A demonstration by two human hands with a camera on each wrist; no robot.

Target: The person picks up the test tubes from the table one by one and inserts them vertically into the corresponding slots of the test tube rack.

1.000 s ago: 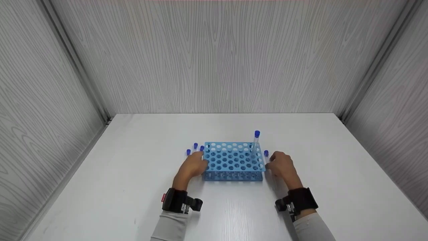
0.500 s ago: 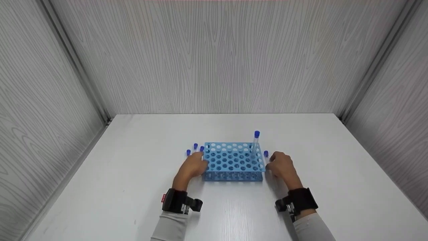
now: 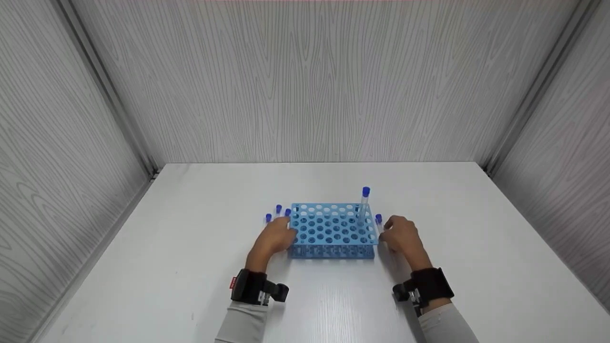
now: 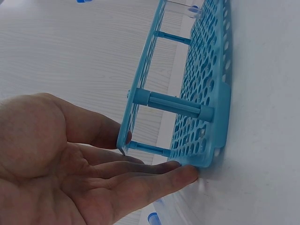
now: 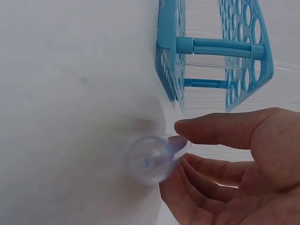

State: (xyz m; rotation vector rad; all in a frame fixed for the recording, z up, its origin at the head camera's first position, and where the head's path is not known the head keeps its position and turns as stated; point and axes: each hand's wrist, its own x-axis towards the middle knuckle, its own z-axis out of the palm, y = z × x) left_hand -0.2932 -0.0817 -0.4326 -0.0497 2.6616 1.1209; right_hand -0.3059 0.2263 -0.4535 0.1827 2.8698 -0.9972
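Note:
A light-blue test tube rack (image 3: 332, 225) stands on the white table between both hands. My left hand (image 3: 276, 234) holds the rack's left end; in the left wrist view the thumb is on the upper plate, and the fingers (image 4: 154, 185) reach along the end towards the lower plate. On the other side, my right hand (image 3: 401, 234) pinches a clear test tube (image 5: 151, 159) beside the rack, its round bottom turned towards the right wrist camera. The tube's blue cap (image 3: 379, 218) points away from me. Another blue-capped test tube (image 3: 364, 206) stands in the rack's right back part.
Several blue caps of tubes lie left of the rack beyond the left hand, among them one cap (image 3: 269, 217) and another cap (image 3: 279, 208). Their tubes are partly hidden by that hand. Grey wood-grain panels (image 3: 305, 85) enclose the table at the back and sides.

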